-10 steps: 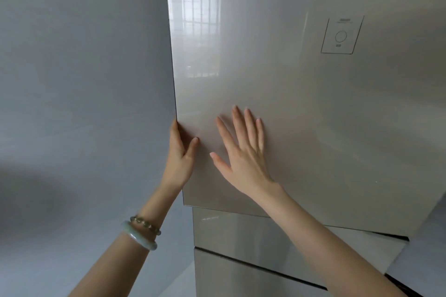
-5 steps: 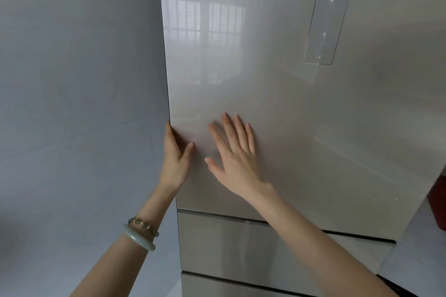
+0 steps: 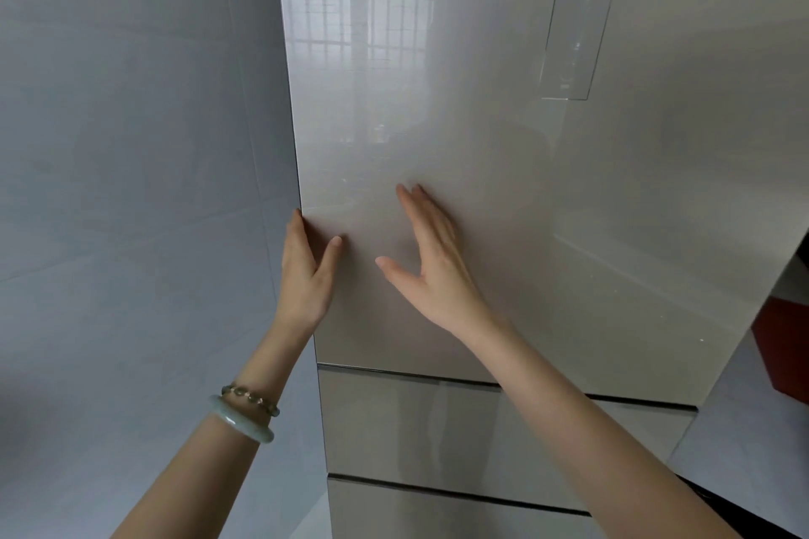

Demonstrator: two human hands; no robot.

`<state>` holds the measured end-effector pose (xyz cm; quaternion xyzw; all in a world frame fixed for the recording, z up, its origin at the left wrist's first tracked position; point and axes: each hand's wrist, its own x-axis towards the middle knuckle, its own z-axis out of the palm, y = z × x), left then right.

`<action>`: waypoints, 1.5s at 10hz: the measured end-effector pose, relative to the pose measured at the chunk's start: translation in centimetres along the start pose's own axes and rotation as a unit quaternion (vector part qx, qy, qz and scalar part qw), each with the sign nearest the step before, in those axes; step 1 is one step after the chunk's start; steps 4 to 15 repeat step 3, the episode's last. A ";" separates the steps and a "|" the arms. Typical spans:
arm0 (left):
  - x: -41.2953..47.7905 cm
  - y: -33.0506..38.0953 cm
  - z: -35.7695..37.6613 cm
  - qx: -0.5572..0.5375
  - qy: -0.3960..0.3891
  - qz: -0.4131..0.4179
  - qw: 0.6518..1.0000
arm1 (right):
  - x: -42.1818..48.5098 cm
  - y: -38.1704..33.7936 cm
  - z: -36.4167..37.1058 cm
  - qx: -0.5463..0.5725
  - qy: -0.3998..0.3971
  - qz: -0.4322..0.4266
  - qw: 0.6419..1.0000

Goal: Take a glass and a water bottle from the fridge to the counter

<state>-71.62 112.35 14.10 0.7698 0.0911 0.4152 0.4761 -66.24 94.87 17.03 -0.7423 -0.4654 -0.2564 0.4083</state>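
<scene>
A tall fridge with a glossy beige upper door [image 3: 503, 171] fills the view. My left hand [image 3: 304, 271] grips the door's left edge, fingers behind it and thumb on the front. My right hand [image 3: 431, 263] is held open against the door front, just right of the left hand, fingers together and pointing up. No glass or water bottle is visible; the fridge's inside is hidden.
Two beige drawer fronts [image 3: 481, 429] sit below the door. A pale grey wall [image 3: 131, 188] stands close on the left. A glossy panel [image 3: 573, 22] is on the door's upper right. Something red [image 3: 783, 346] shows at the right edge.
The door's left edge has shifted left in view and the panel on it now looks narrower. My right hand has turned from flat with spread fingers to more edge-on. My left hand keeps its grip.
</scene>
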 end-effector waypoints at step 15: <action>-5.4 5.0 0.6 -0.009 0.023 0.051 0.998 | -3.5 -0.5 -5.2 0.272 0.089 0.127 0.950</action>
